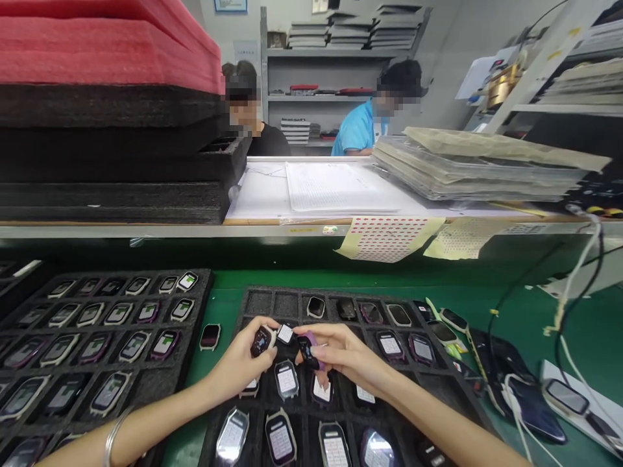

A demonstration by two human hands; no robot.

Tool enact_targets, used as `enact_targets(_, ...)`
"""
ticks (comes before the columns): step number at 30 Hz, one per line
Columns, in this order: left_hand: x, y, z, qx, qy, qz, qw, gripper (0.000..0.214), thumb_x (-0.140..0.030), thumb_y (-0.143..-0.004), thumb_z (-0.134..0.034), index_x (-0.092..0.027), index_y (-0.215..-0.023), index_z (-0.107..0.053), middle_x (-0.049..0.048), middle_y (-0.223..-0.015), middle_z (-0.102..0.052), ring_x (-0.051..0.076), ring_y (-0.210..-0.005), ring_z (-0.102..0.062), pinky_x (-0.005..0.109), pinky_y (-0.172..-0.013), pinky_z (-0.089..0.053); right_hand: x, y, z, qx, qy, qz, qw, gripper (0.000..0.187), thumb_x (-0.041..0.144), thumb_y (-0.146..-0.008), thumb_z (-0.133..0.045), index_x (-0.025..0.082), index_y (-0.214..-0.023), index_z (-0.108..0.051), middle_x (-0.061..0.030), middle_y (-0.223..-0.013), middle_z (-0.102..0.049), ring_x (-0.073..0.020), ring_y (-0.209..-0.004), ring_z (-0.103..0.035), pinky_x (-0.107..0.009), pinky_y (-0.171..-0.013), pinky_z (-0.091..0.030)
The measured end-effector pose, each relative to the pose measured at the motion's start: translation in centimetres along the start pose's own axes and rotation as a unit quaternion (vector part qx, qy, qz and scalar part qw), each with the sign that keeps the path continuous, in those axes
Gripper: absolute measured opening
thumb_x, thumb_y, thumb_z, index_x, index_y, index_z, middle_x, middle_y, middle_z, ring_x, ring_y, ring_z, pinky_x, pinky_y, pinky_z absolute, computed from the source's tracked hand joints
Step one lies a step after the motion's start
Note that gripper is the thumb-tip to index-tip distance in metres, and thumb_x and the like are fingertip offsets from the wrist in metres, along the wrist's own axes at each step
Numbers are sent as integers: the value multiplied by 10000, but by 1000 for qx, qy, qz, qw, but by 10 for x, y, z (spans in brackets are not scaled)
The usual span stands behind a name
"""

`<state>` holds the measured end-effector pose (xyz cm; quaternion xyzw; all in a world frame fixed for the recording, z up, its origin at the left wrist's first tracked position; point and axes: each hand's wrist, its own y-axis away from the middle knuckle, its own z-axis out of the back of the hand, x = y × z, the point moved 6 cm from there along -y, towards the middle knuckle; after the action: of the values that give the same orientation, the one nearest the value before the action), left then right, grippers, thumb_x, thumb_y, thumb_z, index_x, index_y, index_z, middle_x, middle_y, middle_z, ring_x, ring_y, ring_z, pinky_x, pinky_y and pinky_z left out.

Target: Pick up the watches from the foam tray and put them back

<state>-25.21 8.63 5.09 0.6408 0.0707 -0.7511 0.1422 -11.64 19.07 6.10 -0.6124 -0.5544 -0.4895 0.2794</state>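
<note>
left hand grasping pale watch | right hand pinching purple watch | both above foam tray — many seated watches lit, back row dark, held pair unseated — pockets beneath unclear

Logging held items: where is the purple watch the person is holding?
In the head view, the purple watch is below mid-frame in the right hand, right of the silvery watch in the left hand, over the right-side foam tray.
</note>
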Motion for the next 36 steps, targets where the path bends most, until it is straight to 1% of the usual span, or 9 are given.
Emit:
enact_targets(4, -4, 0, 4, -11, -24, -5, 1000, 265, -145, -779, -548, -172, -1041, -533, -31, -786, -524, 71, -545, -445, 197, -500, -358, -1, -3, 0, 6, -14, -19, 1000, 460, 311, -790, -738, 126, -1198, -635, -124, -893, -711, -112, -520, -624, -237, -514, -530)
enact_targets(6, -3, -1, 4, -2, 3, 17, 1000, 299, -184, -781, -571, -168, -1075, -517, -42, -753, -519, 56, -480, -429, 198, -462, -357, -3, -5, 0, 17, -30, -32, 999, 453, 304, -825, -704, 122, -1227, -600, -136, -926, -708, -117, -559, -634, -241, -541, -539)
enact_targets(8, -1, -2, 3, 12, 60, 55, 997, 355, -232, -781, -591, -159, -1114, -491, -49, -698, -523, 67, -454, -456, 208, -451, -385, -4, -7, 0, 30, -49, -45, 997, 446, 296, -863, -659, 149, -1269, -548, -153, -1027, -690, -120, -585, -645, -231, -527, -534)
enact_targets(11, -1, -1, 0, 14, 187, 98, 977, 379, -268, -772, -604, -145, -1114, -498, 12, -749, -599, 159, -653, -618, 279, -569, -498, -3, -9, 0, 40, -71, -56, 995, 460, 283, -881, -626, 207, -1308, -473, -167, -1207, -615, -164, -690, -686, -233, -505, -536)
enact_targets(13, -2, 0, -1, 7, 258, 109, 960, 359, -275, -773, -604, -142, -1095, -516, 65, -851, -638, 217, -809, -653, 342, -663, -528, -3, -9, 1, 41, -76, -56, 995, 461, 291, -884, -616, 216, -1309, -452, -168, -1249, -584, -205, -793, -696, -267, -551, -559)
enact_targets(15, -1, 0, -2, 4, 294, 111, 949, 341, -263, -775, -597, -144, -1086, -523, 84, -894, -651, 236, -851, -659, 376, -711, -529, -3, -9, 1, 34, -66, -49, 996, 466, 307, -885, -615, 219, -1308, -441, -164, -1243, -581, -216, -813, -694, -293, -576, -569)
enact_targets(22, 4, -1, -2, 18, 292, 86, 952, 329, -190, -776, -556, -160, -1099, -504, 80, -922, -656, 234, -894, -655, 381, -731, -539, -8, -8, 5, -27, -4, -16, 999, 448, 297, -863, -626, 186, -1272, -481, -151, -1113, -647, -166, -597, -677, -263, -465, -527)
enact_targets(27, 7, -1, -3, 38, 281, 78, 956, 326, -196, -797, -534, -179, -1122, -519, 79, -950, -658, 226, -879, -653, 378, -723, -540, -8, -6, 7, -41, 17, -9, 999, 542, 288, -858, -627, 199, -1359, -439, -138, -1076, -679, -188, -598, -697, -277, -471, -532)
enact_targets(36, 6, 0, -4, 61, 254, 52, 964, 338, -180, -803, -525, -201, -1140, -511, 56, -955, -628, 224, -931, -631, 358, -729, -548, -6, -5, 8, -43, 55, 13, 997, 478, 302, -885, -607, 183, -1330, -479, -135, -1038, -697, -167, -565, -685, -262, -468, -527)
